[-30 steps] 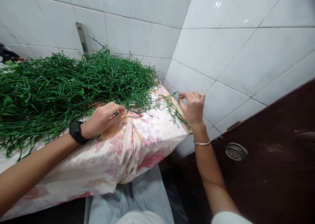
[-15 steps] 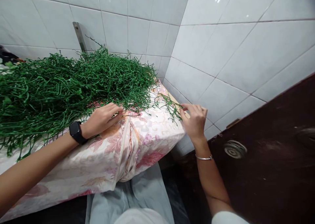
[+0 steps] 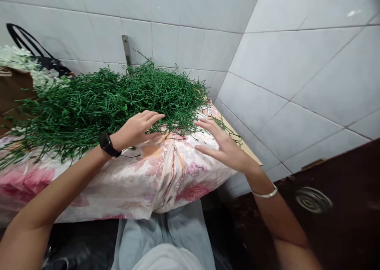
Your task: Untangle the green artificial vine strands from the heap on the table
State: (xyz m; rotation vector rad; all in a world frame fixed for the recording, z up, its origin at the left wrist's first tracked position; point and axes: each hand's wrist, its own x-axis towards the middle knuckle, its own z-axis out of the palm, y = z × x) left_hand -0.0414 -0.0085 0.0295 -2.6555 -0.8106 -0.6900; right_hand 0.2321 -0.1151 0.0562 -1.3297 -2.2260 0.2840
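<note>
A large heap of thin green artificial stems (image 3: 97,99) lies along the back of a table under a floral cloth (image 3: 130,198). My left hand (image 3: 139,129), with a black watch at its wrist, hovers at the heap's front edge, fingers apart and nothing in them. To the right, my right hand (image 3: 224,145) is spread open over the cloth, holding nothing. A small green sprig (image 3: 227,127) lies on the table's right edge just behind that hand, partly hidden by it.
White flowers (image 3: 18,60), a brown box (image 3: 14,88) and a dark bag (image 3: 52,62) stand at the back left. Tiled walls (image 3: 190,8) meet behind the table. A dark brown panel with a round metal fitting (image 3: 313,200) is at the right.
My right hand has let go of the green sprig, opened and moved inward over the cloth. My left hand's fingers have spread. The view has turned left, showing the flowers and bag.
</note>
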